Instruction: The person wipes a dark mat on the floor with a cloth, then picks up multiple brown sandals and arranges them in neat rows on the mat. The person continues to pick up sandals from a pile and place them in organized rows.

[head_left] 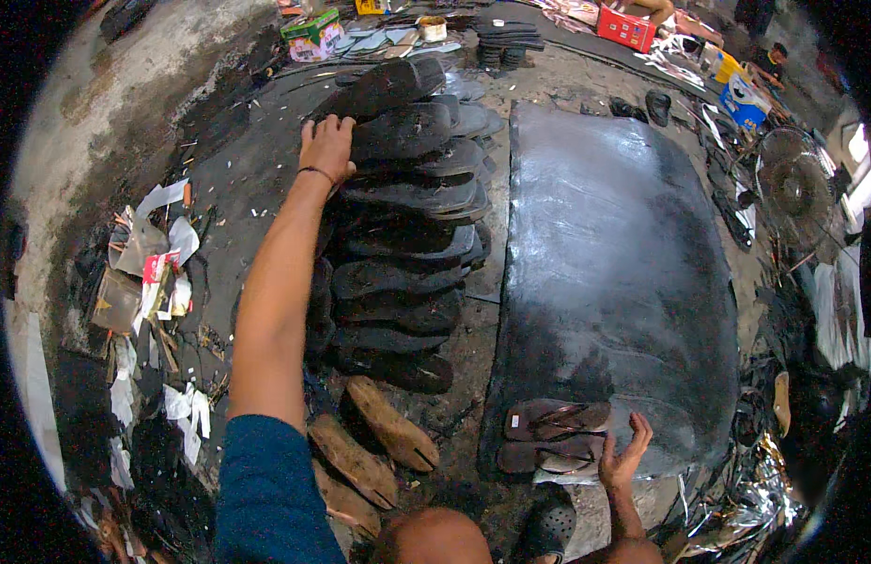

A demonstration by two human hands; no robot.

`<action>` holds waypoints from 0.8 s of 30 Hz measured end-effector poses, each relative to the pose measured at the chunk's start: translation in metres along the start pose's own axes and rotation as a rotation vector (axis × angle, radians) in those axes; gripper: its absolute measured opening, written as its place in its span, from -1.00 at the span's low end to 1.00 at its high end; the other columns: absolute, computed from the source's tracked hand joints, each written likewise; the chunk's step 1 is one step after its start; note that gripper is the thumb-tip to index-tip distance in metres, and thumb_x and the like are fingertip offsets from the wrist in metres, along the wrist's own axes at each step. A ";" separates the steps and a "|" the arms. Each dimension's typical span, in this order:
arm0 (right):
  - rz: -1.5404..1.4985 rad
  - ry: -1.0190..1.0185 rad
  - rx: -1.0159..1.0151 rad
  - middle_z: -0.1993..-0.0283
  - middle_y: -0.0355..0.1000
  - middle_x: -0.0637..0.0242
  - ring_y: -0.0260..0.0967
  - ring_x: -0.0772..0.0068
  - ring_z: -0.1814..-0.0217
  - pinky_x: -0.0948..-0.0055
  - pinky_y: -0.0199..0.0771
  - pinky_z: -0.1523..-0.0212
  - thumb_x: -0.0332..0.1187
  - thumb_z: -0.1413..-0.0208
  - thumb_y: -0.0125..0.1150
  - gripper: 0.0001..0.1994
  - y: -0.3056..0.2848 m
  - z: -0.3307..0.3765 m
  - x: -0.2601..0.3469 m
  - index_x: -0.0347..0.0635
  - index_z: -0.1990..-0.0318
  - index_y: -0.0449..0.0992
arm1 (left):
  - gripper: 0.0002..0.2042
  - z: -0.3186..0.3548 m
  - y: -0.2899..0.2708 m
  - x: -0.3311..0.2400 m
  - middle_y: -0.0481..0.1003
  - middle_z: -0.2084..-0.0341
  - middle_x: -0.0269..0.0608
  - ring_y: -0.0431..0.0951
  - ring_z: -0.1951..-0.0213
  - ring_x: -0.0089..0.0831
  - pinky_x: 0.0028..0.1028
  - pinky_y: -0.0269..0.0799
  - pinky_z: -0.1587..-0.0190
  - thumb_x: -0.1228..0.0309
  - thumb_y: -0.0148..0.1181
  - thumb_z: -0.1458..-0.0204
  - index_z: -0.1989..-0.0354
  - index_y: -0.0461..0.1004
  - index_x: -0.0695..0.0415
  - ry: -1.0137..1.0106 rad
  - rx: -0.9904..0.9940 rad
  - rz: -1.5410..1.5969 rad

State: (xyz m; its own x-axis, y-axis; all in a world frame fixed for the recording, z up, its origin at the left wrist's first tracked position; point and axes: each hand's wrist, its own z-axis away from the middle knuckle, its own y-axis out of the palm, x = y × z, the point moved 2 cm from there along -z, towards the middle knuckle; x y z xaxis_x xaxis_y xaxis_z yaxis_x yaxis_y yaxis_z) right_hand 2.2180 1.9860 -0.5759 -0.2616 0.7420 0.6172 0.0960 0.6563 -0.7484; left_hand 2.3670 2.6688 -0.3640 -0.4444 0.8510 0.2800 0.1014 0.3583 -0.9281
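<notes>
Left of the black sheet (623, 273): long overlapping row of dark soles (398, 282), running from beyond the sheet's far edge toward its near end. Left hand (327, 150) at the outer end of the far soles, fingers bent over them; cannot tell whether it pinches one or just rests. On the sheet's near-left corner: pair of dark strapped sandals (548, 428), side by side, toes pointing right. Right hand (625, 449) over the sheet's near edge, just beside the toe ends; fingers raised and loosely spread, contact with sandals unclear. Left of the sheet's near end: brown shoe lasts (390, 423). Right of the sheet: round fan (794, 185). Beyond its far edge: red box (626, 28).
</notes>
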 end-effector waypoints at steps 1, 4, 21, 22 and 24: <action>0.001 0.003 0.003 -0.22 0.23 -0.10 0.16 -0.17 -0.31 0.03 0.12 -0.33 -0.48 -0.03 0.25 -0.44 -0.003 0.000 0.001 -0.31 -0.23 0.28 | -0.21 0.005 -0.006 0.001 0.35 -0.12 -0.10 0.30 -0.28 -0.14 -0.02 0.06 -0.38 0.25 0.49 0.21 -0.27 0.26 -0.01 0.035 -0.049 -0.002; -0.071 -0.069 0.022 -0.19 0.25 -0.08 0.20 -0.15 -0.27 0.04 0.16 -0.31 -0.47 -0.04 0.26 -0.46 -0.006 -0.014 0.007 -0.33 -0.21 0.28 | -0.30 0.029 -0.041 0.008 0.36 -0.10 -0.10 0.35 -0.22 -0.13 -0.10 0.20 -0.30 0.18 0.43 0.14 -0.24 0.31 0.00 0.169 -0.190 0.045; -0.998 0.253 0.545 -0.03 0.51 0.29 0.46 0.40 -0.05 0.36 0.50 -0.07 -0.15 -0.27 0.24 -0.53 -0.030 -0.176 0.127 -0.26 -0.21 0.39 | -0.69 0.243 -0.058 -0.203 0.60 0.14 -0.30 0.53 0.10 -0.56 -0.49 0.45 -0.02 0.38 0.31 -0.15 -0.01 0.55 0.30 0.071 0.553 1.838; -1.071 0.317 0.512 0.04 0.54 0.33 0.48 0.46 0.01 0.39 0.52 -0.02 -0.15 -0.29 0.21 -0.56 -0.024 -0.172 0.107 -0.26 -0.17 0.43 | -0.65 0.247 -0.036 -0.225 0.60 0.13 -0.29 0.54 0.10 -0.55 -0.49 0.46 -0.01 0.41 0.33 -0.14 -0.06 0.52 0.30 0.003 0.635 2.043; -1.000 0.503 0.575 0.03 0.54 0.30 0.48 0.46 0.03 0.40 0.52 0.01 -0.16 -0.28 0.23 -0.57 -0.004 -0.159 0.044 -0.27 -0.14 0.44 | -0.59 0.267 0.013 -0.257 0.60 0.13 -0.27 0.56 0.11 -0.53 -0.49 0.48 0.02 0.44 0.36 -0.10 -0.11 0.47 0.30 -0.241 0.739 2.230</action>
State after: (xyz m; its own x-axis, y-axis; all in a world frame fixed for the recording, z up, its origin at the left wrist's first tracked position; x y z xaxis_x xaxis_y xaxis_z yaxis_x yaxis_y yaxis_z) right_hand 2.3588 2.0374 -0.5070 0.4282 0.0082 0.9036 -0.3969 0.9001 0.1799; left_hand 2.2453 2.3522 -0.5135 -0.2104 -0.4660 -0.8594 0.2001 -0.8810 0.4287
